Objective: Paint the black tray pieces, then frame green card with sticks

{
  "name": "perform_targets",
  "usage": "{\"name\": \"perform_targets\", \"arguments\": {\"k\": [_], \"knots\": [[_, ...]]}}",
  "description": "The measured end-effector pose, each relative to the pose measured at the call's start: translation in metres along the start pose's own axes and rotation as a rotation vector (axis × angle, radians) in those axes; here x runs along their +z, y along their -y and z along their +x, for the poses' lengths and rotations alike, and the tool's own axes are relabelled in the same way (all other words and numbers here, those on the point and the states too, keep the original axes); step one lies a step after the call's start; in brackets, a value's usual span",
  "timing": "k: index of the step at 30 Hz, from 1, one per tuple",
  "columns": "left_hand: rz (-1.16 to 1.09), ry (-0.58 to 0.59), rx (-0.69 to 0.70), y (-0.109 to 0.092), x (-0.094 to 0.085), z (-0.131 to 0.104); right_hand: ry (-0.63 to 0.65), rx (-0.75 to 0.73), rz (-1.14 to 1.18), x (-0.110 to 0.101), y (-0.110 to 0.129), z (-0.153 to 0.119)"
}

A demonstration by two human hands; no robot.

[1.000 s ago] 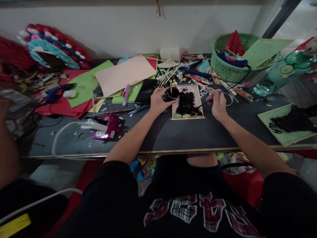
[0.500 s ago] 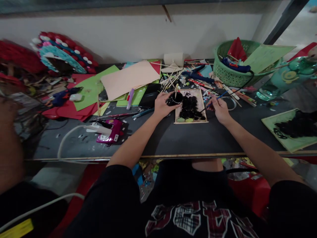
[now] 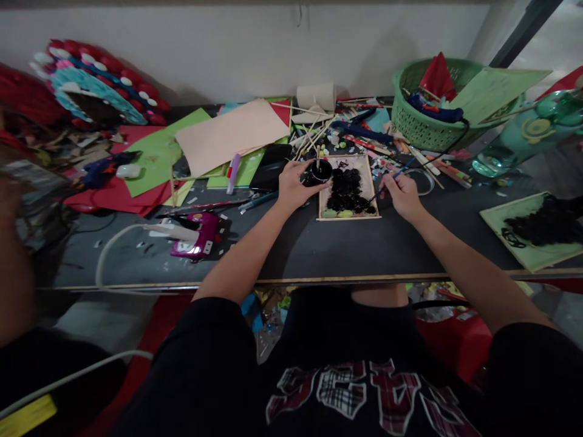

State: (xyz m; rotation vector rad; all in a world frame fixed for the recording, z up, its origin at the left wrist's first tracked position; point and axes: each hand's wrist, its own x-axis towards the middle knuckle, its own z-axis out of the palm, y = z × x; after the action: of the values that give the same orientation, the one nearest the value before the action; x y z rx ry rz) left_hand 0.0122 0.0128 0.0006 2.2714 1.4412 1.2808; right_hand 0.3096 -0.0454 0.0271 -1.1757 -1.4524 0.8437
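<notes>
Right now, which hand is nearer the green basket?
Right. The right hand, gripping the brush, is in front of the green basket; the left hand, around the dark cup, is farther off to the basket's left.

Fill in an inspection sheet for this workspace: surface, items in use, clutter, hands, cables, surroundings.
Surface: dark tabletop, strewn with small pale scraps.
Items in use: dark-filled cup; paintbrush; framed panel, largely covered in black paint.
Clutter: overlapping paper sheets at left; paper roll at back; loaded green basket and second panel at right.
Hands: left hand grips the cup; right hand holds the paintbrush, tip at the framed panel, contact too small to tell.
Cables: white cable looping from the purple box; black cord over the basket's rim.
Surroundings: pale wall behind; another person's arm far left.
</notes>
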Motion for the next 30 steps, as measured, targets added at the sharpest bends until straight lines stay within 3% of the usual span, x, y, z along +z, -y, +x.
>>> {"name": "perform_targets", "arguments": {"k": [7, 15, 19, 25, 30], "knots": [[0.037, -0.008, 0.016, 0.003, 0.002, 0.0, 0.064, -0.065, -0.132, -0.001, 0.002, -0.007], [0.017, 0.013, 0.003, -0.001, -0.002, -0.001, -0.08, -0.167, -0.035, 0.002, 0.007, -0.006], [0.033, 0.03, -0.001, 0.001, -0.001, 0.0, -0.18, -0.306, -0.039, 0.001, 0.012, -0.012], [0.019, 0.01, 0.011, 0.001, 0.0, 0.0, -0.009, -0.36, -0.163, 0.0, 0.014, -0.017], [0.025, 0.008, 0.013, 0.0, -0.001, -0.001, 0.014, -0.345, -0.178, -0.001, 0.008, -0.013]]}}
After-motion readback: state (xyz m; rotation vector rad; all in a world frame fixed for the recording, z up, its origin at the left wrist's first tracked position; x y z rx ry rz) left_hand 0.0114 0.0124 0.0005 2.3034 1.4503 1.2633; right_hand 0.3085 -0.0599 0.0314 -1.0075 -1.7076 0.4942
